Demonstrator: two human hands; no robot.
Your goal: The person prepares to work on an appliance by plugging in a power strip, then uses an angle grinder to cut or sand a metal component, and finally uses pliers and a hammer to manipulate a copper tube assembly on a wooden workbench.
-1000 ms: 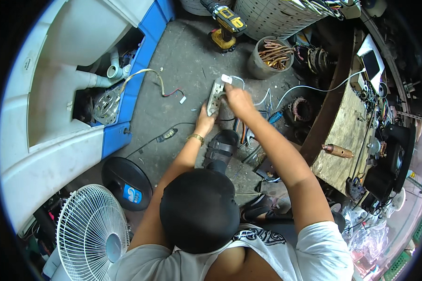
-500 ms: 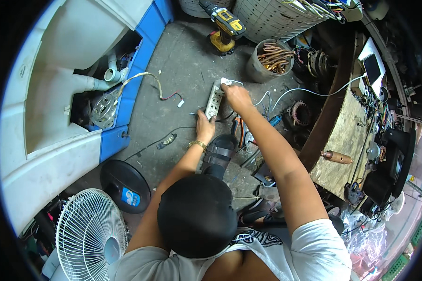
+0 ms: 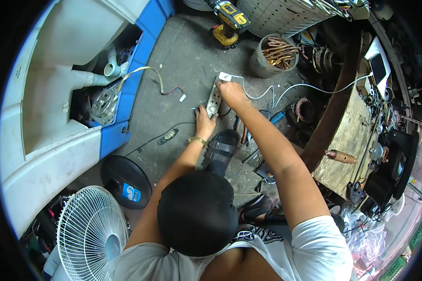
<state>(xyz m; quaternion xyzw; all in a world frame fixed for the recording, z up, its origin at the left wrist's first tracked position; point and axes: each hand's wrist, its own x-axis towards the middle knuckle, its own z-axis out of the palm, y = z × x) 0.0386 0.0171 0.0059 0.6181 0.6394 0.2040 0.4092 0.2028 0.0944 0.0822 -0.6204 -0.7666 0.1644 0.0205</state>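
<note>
My left hand (image 3: 204,122) grips the lower end of a pale power strip (image 3: 213,104) lying lengthwise on the concrete floor, my thumb and fingers on its sides. My right hand (image 3: 232,93) is at the strip's upper end, its fingers curled against a white plug adapter (image 3: 225,77) there; the fingertips are partly hidden. A white cable (image 3: 287,91) runs from there to a phone (image 3: 377,69) on the right. Below my left hand a black cord with a small socket piece (image 3: 168,136) lies on the floor.
A yellow drill (image 3: 224,35), a bucket of copper pipes (image 3: 262,63) and a wire-filled basket (image 3: 279,14) stand at the back. A blue-and-white plastic housing (image 3: 115,144) is left. A fan (image 3: 90,234) stands lower left, a wooden bench (image 3: 342,117) right, with hand tools (image 3: 276,117) nearby.
My right hand has shifted slightly left at the strip's upper end, its fingers curling closer against it. My left hand stays on the lower end.
</note>
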